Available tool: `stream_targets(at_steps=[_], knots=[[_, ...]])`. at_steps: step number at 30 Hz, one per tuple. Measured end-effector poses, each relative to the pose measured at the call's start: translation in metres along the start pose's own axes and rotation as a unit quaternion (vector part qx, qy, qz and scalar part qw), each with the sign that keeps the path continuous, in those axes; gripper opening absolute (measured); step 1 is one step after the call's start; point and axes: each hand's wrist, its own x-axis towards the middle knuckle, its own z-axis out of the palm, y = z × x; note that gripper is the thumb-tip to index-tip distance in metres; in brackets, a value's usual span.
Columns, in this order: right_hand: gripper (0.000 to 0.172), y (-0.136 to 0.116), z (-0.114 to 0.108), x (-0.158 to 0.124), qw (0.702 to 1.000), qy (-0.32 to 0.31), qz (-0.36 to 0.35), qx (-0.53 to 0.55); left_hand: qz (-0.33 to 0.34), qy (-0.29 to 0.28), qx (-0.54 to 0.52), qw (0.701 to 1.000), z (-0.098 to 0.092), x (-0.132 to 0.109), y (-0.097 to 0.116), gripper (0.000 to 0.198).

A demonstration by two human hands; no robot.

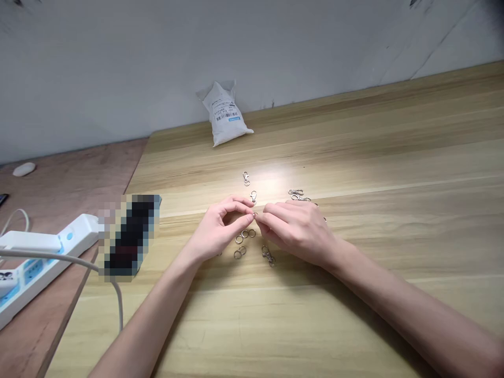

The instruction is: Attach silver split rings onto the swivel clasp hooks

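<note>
My left hand [220,227] and my right hand [297,228] meet over the table, both closed with the fingertips pinched round a small metal split ring [255,214]. Most of that ring is hidden by the fingers. A silver swivel clasp [253,196] shows just beyond my left fingertips; whether it joins the ring I cannot tell. Below the hands lie several loose split rings [239,239]. Another swivel clasp [268,256] rests under my right hand. More clasps [296,192] lie beyond my right knuckles, partly covered, and one clasp [246,178] sits farther back.
A white plastic packet [228,118] with a printed label stands near the wall. To the left, a blurred-out phone [132,236] lies at the wooden table's [374,157] edge. Beside it are a white power strip [47,268], a cable [119,299] and a white oval object [24,169].
</note>
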Motion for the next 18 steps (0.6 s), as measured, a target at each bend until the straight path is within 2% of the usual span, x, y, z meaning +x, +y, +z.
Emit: stream_targets(at_steps=[12, 18], knots=[[0.027, 0.0008, -0.0015, 0.001, 1.0, 0.003, -0.001, -0.01, -0.011, -0.015, -0.003, 1.0, -0.0011, 0.0004, 0.003, 0.015], [0.026, -0.0005, -0.0017, 0.0003, 0.999, -0.025, -0.023, -0.016, 0.006, 0.007, 0.026, 1.0, 0.0012, 0.0001, 0.0028, 0.012]])
